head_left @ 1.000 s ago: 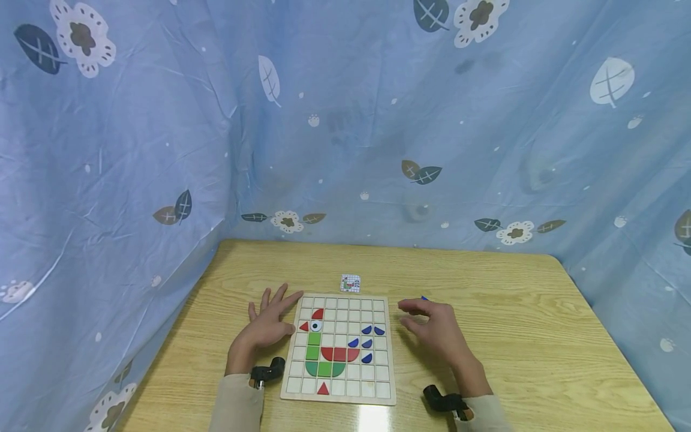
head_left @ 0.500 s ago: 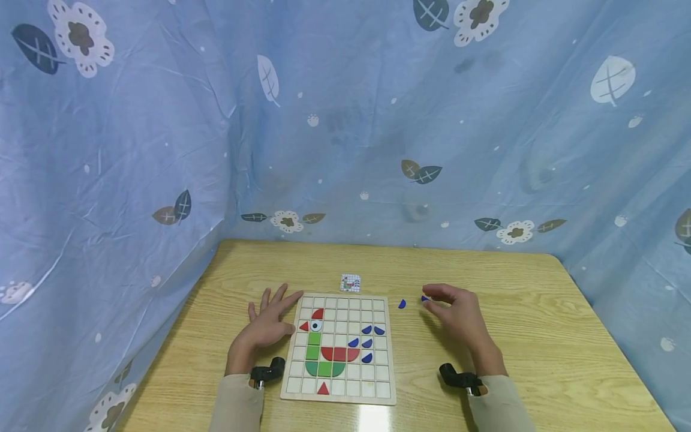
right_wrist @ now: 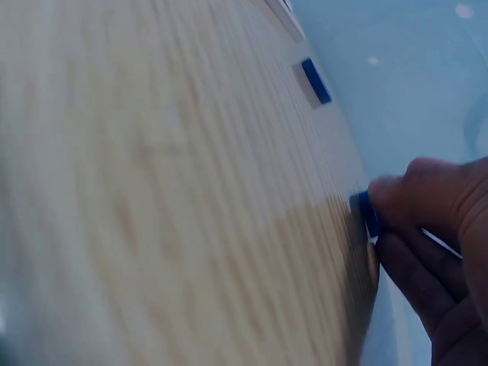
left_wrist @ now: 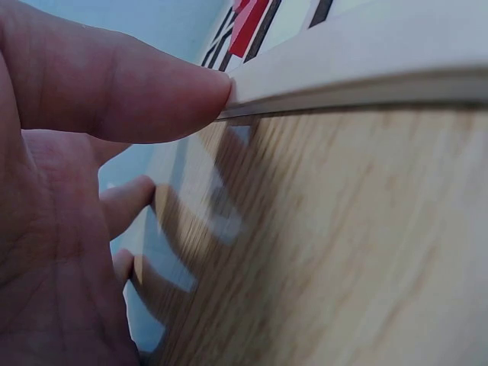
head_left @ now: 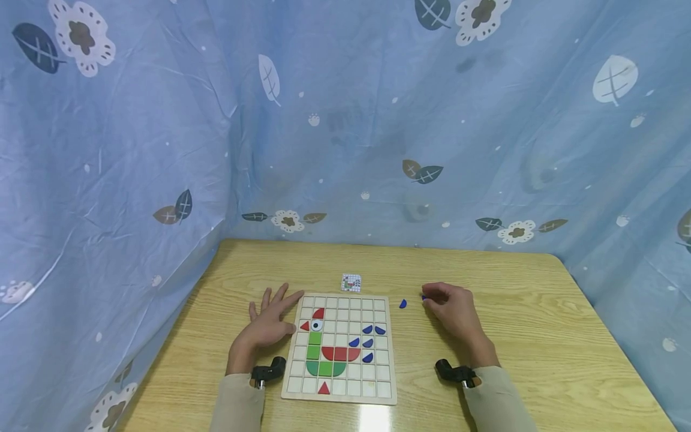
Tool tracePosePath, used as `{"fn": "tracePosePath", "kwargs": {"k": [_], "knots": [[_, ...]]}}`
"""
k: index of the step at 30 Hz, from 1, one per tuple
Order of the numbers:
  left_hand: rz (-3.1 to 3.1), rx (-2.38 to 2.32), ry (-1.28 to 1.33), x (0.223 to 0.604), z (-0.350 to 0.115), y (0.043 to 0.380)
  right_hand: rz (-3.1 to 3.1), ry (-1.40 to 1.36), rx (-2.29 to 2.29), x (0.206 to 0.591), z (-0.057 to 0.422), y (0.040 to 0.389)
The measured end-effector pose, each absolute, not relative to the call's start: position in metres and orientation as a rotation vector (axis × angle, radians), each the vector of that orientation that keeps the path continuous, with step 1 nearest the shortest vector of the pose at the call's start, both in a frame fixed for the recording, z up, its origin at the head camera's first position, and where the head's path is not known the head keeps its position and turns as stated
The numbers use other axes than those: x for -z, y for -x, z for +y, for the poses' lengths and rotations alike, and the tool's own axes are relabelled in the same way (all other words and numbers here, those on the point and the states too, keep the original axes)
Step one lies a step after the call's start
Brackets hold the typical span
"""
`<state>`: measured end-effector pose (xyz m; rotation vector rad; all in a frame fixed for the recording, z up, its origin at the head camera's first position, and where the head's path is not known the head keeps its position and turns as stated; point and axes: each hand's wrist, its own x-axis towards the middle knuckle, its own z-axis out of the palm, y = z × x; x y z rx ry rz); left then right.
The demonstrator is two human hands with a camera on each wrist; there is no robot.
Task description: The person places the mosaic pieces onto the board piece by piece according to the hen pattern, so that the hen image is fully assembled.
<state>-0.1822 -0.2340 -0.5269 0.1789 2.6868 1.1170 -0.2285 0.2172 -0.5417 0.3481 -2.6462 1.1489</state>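
My right hand [head_left: 453,307] pinches a small blue half-round tile [right_wrist: 369,213] between thumb and fingers, low over the table right of the board. Most of that tile is hidden by the fingertips in the head view. A second blue half-round tile [head_left: 403,304] lies loose between this hand and the board. Spread fingers of my left hand [head_left: 266,326] rest at the left side of the wooden grid board [head_left: 382,390], and the thumb touches its edge in the left wrist view. Red, green and blue tiles form a bird shape on the board, with a round eye tile [head_left: 316,325].
A small picture card [head_left: 351,282] with a similar bird pattern lies just behind the board. The wooden table [head_left: 518,324] reaches back to a blue patterned curtain [head_left: 345,132], which also hangs along both sides.
My right hand has moved right, away from the loose blue tile near the board, to the other blue tile and now pinches it. The left hand and board have stayed put.
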Motion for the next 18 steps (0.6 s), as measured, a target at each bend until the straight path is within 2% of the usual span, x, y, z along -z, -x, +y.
{"fn": "tracePosePath", "kwargs": {"k": [9,18], "knots": [[2.688,-1.116,-0.182,0.528,-0.234,0.182,-2.679,-0.329,-1.08,0.539,0.209,0.227],[2.697,-1.103,-0.18,0.527,-0.233,0.184,-2.665,-0.33,-1.216,0.529,0.188,0.193]]}}
